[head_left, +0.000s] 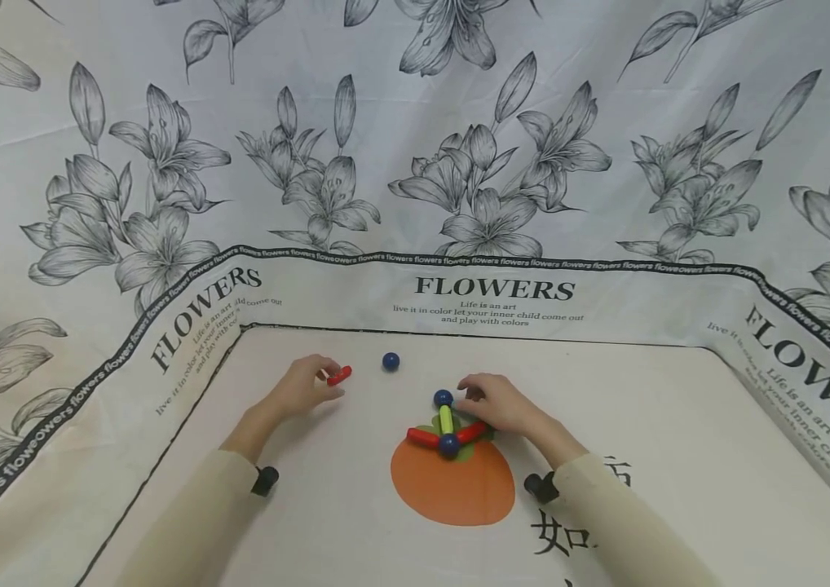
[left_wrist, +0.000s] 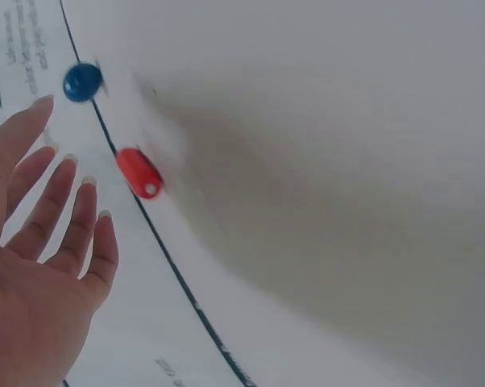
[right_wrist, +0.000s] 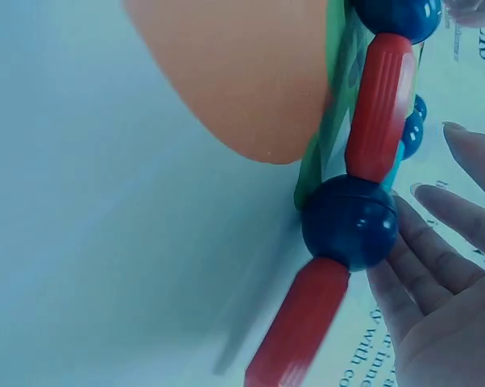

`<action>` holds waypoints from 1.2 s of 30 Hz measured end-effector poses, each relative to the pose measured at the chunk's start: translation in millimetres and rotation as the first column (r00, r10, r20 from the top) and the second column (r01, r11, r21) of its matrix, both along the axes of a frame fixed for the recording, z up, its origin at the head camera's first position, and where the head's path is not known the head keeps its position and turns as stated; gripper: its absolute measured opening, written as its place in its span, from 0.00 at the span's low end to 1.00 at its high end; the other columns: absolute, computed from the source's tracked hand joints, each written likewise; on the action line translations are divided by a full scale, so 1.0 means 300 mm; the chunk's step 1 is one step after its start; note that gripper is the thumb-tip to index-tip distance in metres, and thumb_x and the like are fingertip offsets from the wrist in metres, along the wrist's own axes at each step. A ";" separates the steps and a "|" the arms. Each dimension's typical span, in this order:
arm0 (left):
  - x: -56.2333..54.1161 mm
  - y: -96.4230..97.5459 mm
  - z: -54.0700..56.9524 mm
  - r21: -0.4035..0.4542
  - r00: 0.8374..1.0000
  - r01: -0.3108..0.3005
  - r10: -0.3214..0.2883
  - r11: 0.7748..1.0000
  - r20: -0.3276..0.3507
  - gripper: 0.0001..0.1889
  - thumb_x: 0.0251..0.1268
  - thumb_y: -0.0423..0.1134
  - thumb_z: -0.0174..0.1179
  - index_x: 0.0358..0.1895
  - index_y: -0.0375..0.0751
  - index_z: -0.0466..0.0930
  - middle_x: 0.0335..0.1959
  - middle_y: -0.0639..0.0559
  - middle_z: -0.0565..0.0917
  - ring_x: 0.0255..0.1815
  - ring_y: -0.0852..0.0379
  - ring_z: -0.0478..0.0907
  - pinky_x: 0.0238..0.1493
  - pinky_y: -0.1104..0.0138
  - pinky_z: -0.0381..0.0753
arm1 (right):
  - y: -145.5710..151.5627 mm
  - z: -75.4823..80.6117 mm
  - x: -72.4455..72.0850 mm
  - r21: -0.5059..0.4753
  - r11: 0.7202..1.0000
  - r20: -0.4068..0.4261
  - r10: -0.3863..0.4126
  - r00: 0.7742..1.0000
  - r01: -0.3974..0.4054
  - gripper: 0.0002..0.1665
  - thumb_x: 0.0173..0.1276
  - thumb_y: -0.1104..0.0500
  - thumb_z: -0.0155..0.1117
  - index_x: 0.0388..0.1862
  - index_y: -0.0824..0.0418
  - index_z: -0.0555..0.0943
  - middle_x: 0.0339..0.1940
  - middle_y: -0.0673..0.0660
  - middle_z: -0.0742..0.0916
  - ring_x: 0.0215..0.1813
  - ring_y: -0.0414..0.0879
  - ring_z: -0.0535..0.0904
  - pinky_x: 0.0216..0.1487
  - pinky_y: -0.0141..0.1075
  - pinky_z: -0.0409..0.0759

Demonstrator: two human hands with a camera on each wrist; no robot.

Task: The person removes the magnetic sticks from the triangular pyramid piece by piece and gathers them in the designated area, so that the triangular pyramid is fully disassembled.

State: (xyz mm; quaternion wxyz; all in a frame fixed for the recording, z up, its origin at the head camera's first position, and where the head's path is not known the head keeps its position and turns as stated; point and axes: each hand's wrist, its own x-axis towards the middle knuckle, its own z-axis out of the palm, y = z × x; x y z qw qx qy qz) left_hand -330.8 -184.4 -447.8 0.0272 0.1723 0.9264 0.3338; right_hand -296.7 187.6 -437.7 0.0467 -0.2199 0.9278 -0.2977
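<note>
In the head view my left hand [head_left: 305, 387] is close beside a short red rod [head_left: 339, 376]. The left wrist view has its fingers spread, with the red rod [left_wrist: 139, 172] a little apart from the fingertips and a blue ball [left_wrist: 83, 82] farther along. My right hand [head_left: 499, 403] is beside a joined figure, next to its upper blue ball [head_left: 443, 398]. A yellow-green rod [head_left: 447, 420] runs down from there to a lower blue ball [head_left: 448, 445], flanked by red rods [head_left: 424, 438]. In the right wrist view my extended right fingers [right_wrist: 424, 254] lie behind a blue ball [right_wrist: 350, 222].
The figure overlaps a printed orange persimmon [head_left: 452, 489] on the pale tablecloth [head_left: 327, 505]. A loose blue ball [head_left: 390, 361] lies farther back, between the hands. Behind the table hangs a flower-printed curtain [head_left: 356, 293]. Black Chinese characters [head_left: 558, 534] are printed near the right forearm.
</note>
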 end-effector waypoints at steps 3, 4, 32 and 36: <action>0.033 0.044 0.012 0.002 0.999 0.050 -0.050 0.999 -0.017 0.20 0.66 0.38 0.70 0.58 0.35 0.81 0.54 0.42 0.83 0.55 0.44 0.76 0.57 0.51 0.77 | 0.015 0.007 0.017 -0.006 1.000 -0.012 0.012 1.000 -0.012 0.22 0.71 0.55 0.67 0.58 0.68 0.82 0.43 0.56 0.86 0.48 0.50 0.81 0.55 0.51 0.81; 0.043 0.060 0.014 0.000 0.997 0.071 -0.071 0.997 -0.021 0.20 0.66 0.38 0.70 0.59 0.36 0.81 0.54 0.42 0.83 0.56 0.44 0.76 0.58 0.51 0.77 | 0.019 0.008 0.024 -0.005 1.000 -0.015 0.018 1.000 -0.018 0.22 0.71 0.55 0.67 0.58 0.67 0.82 0.44 0.56 0.86 0.49 0.51 0.81 0.56 0.51 0.81; 0.130 0.376 -0.041 -0.055 0.928 0.361 -0.352 0.931 0.123 0.15 0.65 0.42 0.72 0.54 0.46 0.86 0.43 0.59 0.84 0.46 0.59 0.77 0.48 0.69 0.79 | -0.017 -0.025 0.134 -0.017 0.967 -0.033 0.254 0.967 -0.255 0.11 0.65 0.57 0.76 0.46 0.56 0.90 0.37 0.48 0.85 0.43 0.53 0.80 0.44 0.38 0.80; 0.119 0.390 -0.057 -0.060 0.927 0.357 -0.346 0.932 0.143 0.10 0.64 0.43 0.73 0.46 0.49 0.89 0.35 0.61 0.82 0.41 0.60 0.75 0.43 0.70 0.78 | -0.022 -0.031 0.139 -0.013 0.971 -0.039 0.240 0.970 -0.240 0.12 0.65 0.56 0.76 0.46 0.56 0.90 0.37 0.48 0.85 0.43 0.52 0.80 0.44 0.37 0.81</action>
